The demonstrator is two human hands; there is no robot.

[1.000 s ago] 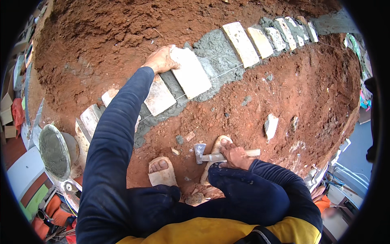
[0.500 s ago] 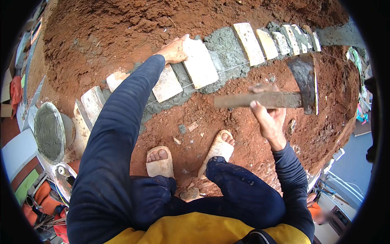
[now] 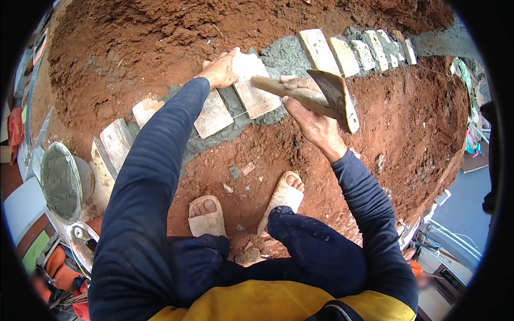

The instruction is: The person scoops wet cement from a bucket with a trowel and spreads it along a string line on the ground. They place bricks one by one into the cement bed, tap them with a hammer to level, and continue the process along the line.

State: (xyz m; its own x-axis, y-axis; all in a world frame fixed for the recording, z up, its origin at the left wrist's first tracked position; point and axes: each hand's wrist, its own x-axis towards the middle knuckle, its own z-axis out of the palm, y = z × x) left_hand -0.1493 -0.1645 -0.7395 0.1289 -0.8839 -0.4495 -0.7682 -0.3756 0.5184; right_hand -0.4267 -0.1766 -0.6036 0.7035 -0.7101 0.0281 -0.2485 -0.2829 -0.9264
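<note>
My left hand [image 3: 220,71] grips the far left edge of a whitish brick [image 3: 257,105], which lies across a bed of grey mortar [image 3: 284,55]. In my right hand [image 3: 316,127] is a hatchet [image 3: 336,95] with a wooden handle and a broad, worn metal blade. My fingers wrap round the handle near the blade. The handle's butt end points left and hangs over the brick; whether it touches cannot be told. A thin string [image 3: 239,115] runs along the near ends of the bricks.
More pale bricks [image 3: 320,52] stand spaced along the curving mortar row to both sides. A bucket of wet mortar [image 3: 60,182] stands at left. Rough red soil [image 3: 134,37] rises behind the row. My sandalled feet [image 3: 208,215] are on the near soil. Orange-clad figures show at the lower edges.
My right hand has swung the hatchet left and away from me, bringing its handle from beside the row to over the brick. My left hand stays on the brick.
</note>
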